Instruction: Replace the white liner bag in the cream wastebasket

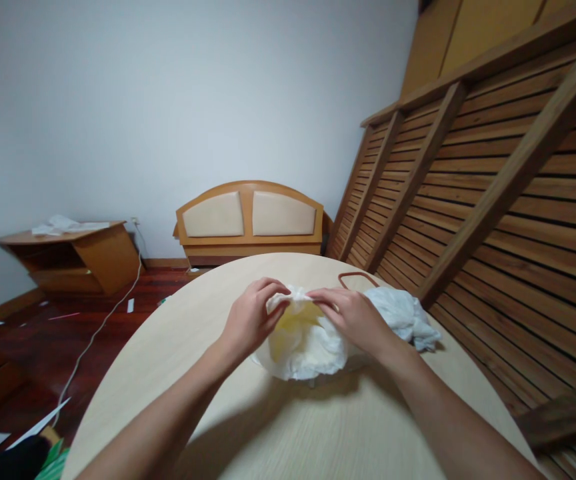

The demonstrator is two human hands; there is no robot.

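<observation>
A white plastic bag sits in the middle of the round table, its mouth spread wide and its inside partly yellowish. It seems to line a container, mostly hidden beneath it. My left hand pinches the far rim of the bag between thumb and fingers. Close by on the right, my right hand grips the same rim, with gathered plastic between the two hands. Behind my right hand lies a crumpled pale plastic bag, and beyond that a brown loop-shaped handle.
The round pale table fills the foreground. A slatted wooden frame leans along the right side. Against the wall stand a headboard and a low cabinet with papers on top. A white cable and scraps lie on the floor.
</observation>
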